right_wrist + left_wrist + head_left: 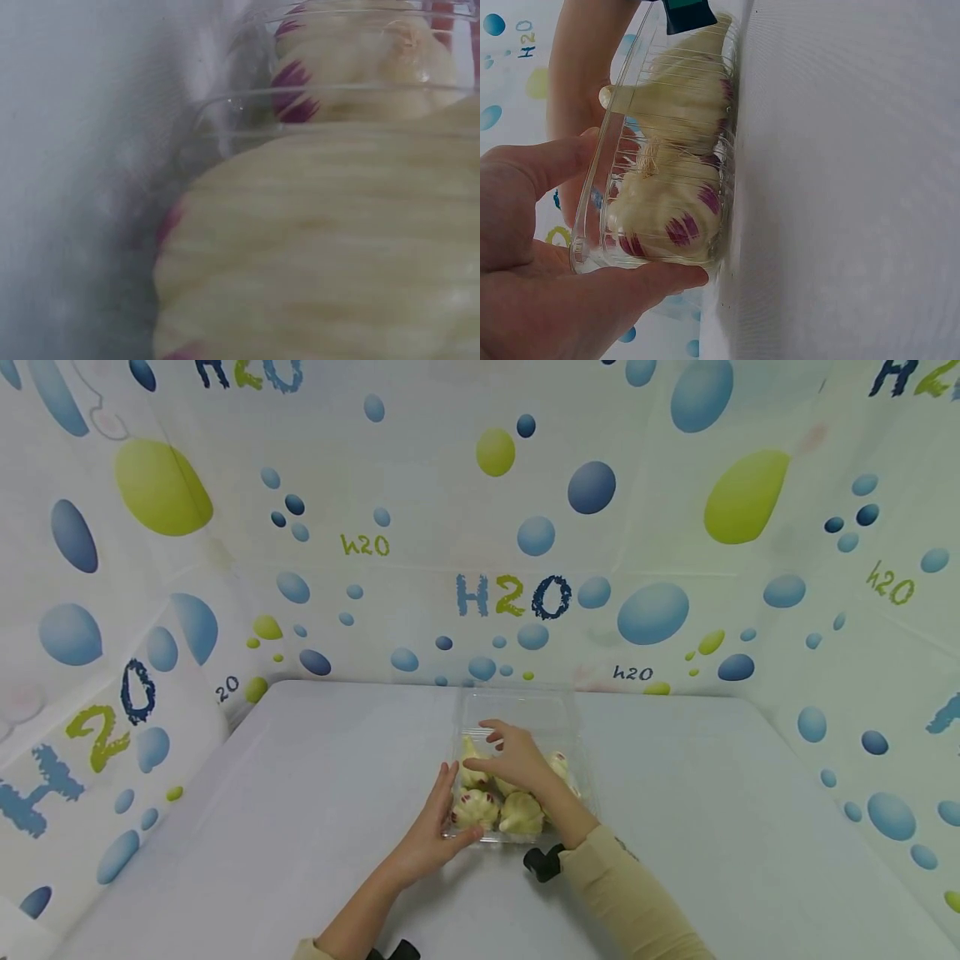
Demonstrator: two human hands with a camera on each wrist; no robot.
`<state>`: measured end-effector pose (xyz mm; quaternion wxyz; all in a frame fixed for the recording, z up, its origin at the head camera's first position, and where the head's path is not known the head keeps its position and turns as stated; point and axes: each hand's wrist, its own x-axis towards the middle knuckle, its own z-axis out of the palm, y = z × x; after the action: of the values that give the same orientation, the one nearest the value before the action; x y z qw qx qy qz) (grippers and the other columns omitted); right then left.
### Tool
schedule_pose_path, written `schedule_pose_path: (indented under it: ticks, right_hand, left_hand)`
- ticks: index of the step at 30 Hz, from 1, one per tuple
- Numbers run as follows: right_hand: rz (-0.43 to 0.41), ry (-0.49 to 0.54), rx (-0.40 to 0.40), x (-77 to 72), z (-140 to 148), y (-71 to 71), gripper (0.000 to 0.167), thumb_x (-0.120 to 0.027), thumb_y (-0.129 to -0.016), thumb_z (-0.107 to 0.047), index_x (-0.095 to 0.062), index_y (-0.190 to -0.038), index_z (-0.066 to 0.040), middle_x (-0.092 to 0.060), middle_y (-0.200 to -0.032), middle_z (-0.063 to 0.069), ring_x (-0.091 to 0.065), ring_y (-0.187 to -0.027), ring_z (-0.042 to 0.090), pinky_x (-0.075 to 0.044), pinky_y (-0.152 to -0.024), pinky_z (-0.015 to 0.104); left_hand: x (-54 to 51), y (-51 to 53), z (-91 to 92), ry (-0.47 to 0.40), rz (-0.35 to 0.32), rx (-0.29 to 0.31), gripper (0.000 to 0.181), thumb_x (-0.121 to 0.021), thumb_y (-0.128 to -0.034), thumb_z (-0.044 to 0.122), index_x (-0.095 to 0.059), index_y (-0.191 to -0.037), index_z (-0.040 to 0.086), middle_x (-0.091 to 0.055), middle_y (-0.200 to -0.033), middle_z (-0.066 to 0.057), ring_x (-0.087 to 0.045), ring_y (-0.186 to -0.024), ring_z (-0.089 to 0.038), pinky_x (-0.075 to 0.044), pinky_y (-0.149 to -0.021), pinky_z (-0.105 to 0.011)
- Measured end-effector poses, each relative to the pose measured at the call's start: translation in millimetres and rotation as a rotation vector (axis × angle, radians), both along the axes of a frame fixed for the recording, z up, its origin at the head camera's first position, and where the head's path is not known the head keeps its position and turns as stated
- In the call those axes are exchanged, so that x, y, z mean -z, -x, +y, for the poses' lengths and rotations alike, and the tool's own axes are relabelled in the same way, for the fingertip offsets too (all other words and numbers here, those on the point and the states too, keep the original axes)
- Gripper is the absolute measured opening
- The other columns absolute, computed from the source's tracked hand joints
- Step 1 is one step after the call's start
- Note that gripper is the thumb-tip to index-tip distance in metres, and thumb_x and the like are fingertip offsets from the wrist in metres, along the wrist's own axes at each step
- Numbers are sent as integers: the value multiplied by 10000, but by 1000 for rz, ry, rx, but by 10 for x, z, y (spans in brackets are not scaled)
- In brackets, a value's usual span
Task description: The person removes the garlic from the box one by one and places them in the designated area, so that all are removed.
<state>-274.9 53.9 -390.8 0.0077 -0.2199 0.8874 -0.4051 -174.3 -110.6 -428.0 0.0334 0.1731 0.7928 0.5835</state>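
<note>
A clear plastic clamshell container stands on the white table with its lid folded back. Several cream garlic bulbs with purple streaks lie inside it. My left hand holds the container's near left corner, thumb along the front wall and fingers up the left side. Over the container reaches my right hand, thumb and fingers spread apart around a bulb at the back left; contact with it cannot be told. In the right wrist view a blurred garlic bulb fills much of the picture and the hand is hidden.
The white table extends on both sides of the container. A white sheet printed with blue and green drops hangs behind and at the sides. Black wrist devices sit on both arms, near the front of the container and at the bottom edge.
</note>
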Motion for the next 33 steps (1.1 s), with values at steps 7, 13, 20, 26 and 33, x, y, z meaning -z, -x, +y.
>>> schedule_pose_path:
  ticks: [7, 13, 20, 26, 33]
  right_hand:
    - [3, -94, -56, 17, -44, 21, 737, -753, -747, -328, -421, -1361, -93, -546, -1196, 210, -559, -1019, 344, -503, -787, 423]
    - [13, -168, -69, 56, -66, 8, 763, -767, -739, -294, -396, -1383, -124, -536, -1197, 174, -517, -1064, 305, -480, -817, 421]
    - [56, -227, -87, 80, -89, -17, 744, -764, -741, -251, -405, -1380, -127, -536, -1189, 172, -525, -1050, 291, -478, -825, 429]
    - [108, -300, -61, 90, -109, -17, 746, -771, -734, -267, -411, -1374, -141, -567, -1147, 145, -556, -1015, 269, -486, -816, 420]
    - [153, -385, -35, 91, -130, -8, 763, -774, -728, -316, -403, -1380, -176, -565, -1144, 129, -580, -971, 255, -488, -809, 434]
  left_hand:
    - [13, -6, -9, 2, 13, 4, 889, -667, -846, 160, -47, -1482, 164, 115, -1506, -172, -92, -1328, -442, -254, -1005, -568]
    - [14, -10, -17, 1, 7, 11, 894, -661, -851, 175, -28, -1482, 178, 126, -1505, -166, -75, -1333, -436, -242, -1009, -572]
    - [19, -7, -15, -9, 10, 10, 896, -663, -849, 160, -29, -1482, 154, 121, -1504, -175, -83, -1331, -433, -238, -1011, -572]
    - [16, -5, -12, -14, 9, 22, 891, -651, -857, 148, -17, -1482, 173, 134, -1501, -177, -74, -1330, -438, -238, -1011, -569]
    - [2, -8, -10, -5, 17, 21, 891, -653, -856, 163, -19, -1482, 166, 132, -1500, -183, -79, -1332, -438, -240, -1008, -573]
